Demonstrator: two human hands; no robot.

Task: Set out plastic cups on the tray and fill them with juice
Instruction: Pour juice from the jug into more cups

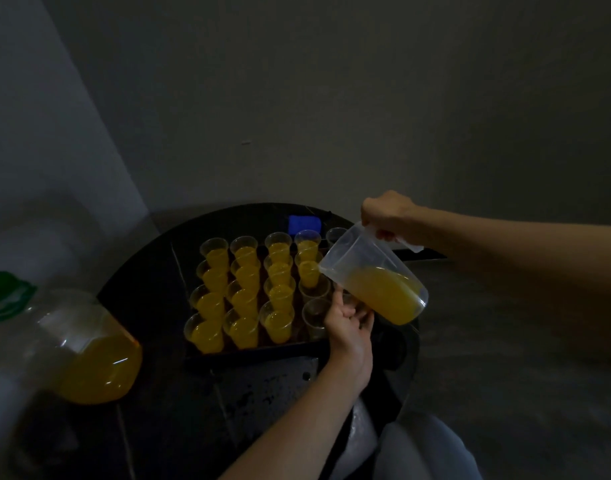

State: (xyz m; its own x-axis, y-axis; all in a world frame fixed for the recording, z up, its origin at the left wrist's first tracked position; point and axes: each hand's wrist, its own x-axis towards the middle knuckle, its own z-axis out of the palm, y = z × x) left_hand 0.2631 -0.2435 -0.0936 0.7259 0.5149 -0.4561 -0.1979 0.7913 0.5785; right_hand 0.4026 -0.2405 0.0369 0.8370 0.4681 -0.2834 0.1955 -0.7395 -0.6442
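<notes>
Right hand (387,216) grasping tilted jug (376,278) by its handle, spout over filled cup (309,271), left hand (349,323) curled round empty cup (348,299), I note tray (255,351) mostly filled.

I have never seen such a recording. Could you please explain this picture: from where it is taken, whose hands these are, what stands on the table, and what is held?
No machine is here: a person wears one camera on the head, which looks down at their own hands. On the dark round table a tray carries rows of plastic cups; most hold orange juice, a few at the right are empty. The right hand holds a clear jug by its handle, tilted over the cups. The left hand is at the empty cups; whether it grips one is unclear. A large juice bottle is at the left.
</notes>
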